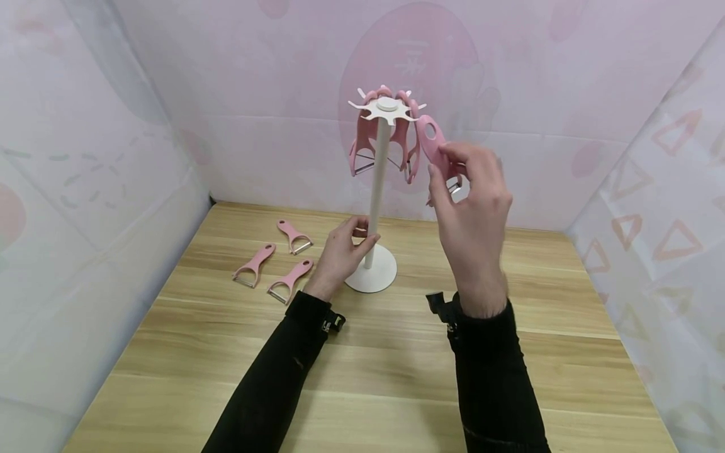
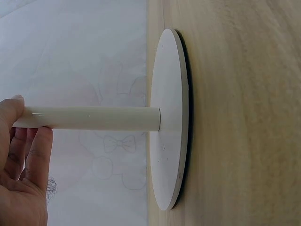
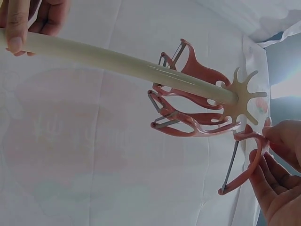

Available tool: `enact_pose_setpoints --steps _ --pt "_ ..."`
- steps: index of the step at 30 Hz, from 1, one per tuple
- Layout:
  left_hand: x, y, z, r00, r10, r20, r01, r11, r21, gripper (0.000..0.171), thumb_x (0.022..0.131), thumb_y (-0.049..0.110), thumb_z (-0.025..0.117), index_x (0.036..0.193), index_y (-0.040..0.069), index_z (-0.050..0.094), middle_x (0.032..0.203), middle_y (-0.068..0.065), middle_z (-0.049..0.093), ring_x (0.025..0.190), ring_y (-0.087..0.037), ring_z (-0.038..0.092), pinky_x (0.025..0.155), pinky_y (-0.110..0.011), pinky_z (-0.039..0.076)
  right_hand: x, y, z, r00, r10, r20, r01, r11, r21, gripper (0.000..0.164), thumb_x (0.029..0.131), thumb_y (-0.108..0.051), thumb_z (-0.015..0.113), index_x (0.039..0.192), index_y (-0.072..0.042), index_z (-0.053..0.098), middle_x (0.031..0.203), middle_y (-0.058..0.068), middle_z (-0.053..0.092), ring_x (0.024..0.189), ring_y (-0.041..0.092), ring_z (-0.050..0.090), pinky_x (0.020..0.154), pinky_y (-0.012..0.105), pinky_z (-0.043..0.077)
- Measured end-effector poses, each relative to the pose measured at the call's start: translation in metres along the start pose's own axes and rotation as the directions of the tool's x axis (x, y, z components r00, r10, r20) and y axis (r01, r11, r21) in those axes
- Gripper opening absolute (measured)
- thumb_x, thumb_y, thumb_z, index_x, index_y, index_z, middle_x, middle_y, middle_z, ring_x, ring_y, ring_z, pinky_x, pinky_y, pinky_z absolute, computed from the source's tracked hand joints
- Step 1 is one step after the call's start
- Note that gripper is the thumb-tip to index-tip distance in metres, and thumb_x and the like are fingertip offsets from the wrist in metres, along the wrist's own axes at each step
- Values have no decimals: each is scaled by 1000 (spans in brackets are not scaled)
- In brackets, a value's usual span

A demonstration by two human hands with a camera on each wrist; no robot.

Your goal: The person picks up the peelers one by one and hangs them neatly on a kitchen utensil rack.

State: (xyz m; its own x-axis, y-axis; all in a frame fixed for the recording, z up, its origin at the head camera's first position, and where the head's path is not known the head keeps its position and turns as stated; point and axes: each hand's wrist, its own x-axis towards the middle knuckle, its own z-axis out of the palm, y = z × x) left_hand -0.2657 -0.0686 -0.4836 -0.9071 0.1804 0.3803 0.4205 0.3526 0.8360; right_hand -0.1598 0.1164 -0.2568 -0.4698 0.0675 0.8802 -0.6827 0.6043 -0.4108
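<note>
A white stand [image 1: 378, 189] with a round base and a star-shaped top of curved hooks stands upright on the table. Around its pole, low down above the base, my left hand [image 1: 340, 251] curls its fingers and thumb. Several pink peelers [image 1: 400, 135] hang from the hooks, blades downward. Between thumb and fingers, my right hand [image 1: 476, 195] pinches another pink peeler [image 1: 432, 139], its holed handle end up beside a hook at the top's right. In the right wrist view, the held peeler's blade frame [image 3: 251, 170] shows; whether its hole touches the hook I cannot tell.
Three loose pink peelers lie on the wooden table [image 1: 362, 390] left of the stand: one at the back [image 1: 293, 235], one at the left [image 1: 256, 264] and one nearer the front [image 1: 291, 280]. Patterned pale cloth walls [image 1: 272, 157] enclose the table's back and sides.
</note>
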Motion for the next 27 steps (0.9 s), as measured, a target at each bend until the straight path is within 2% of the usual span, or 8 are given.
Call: enact_pose_setpoints --steps 9,16,20,27 --pt "1 -1 -1 1000 6 -1 -6 1000 -7 30 98 33 70 122 17 62 113 3 65 105 -12 63 83 -26 57 8 -5 5 1000 -21 -2 21 1000 5 20 94 3 68 112 10 68 108 24 65 99 29 61 86 36 56" --pt "1 -1 0 1000 17 -4 -18 999 -30 30 97 31 71 122 16 63 113 2 65 105 -14 64 83 -26 58 11 -7 8 1000 26 -1 -26 999 24 19 93 6 68 111 12 69 109 25 65 99 31 62 89 36 56" --pt "2 -2 0 1000 28 -8 -28 999 -25 29 97 30 72 121 17 63 112 2 65 103 -13 64 82 -26 58 10 4 13 999 42 3 -42 999 22 20 93 5 69 112 9 69 110 22 66 101 29 62 89 36 56" --pt "2 -3 0 1000 26 -7 -26 999 -24 30 97 32 72 122 18 64 112 3 66 103 -13 64 81 -27 58 7 31 25 995 98 34 -99 995 31 21 94 -7 73 114 -1 72 112 10 67 106 16 62 89 28 54"
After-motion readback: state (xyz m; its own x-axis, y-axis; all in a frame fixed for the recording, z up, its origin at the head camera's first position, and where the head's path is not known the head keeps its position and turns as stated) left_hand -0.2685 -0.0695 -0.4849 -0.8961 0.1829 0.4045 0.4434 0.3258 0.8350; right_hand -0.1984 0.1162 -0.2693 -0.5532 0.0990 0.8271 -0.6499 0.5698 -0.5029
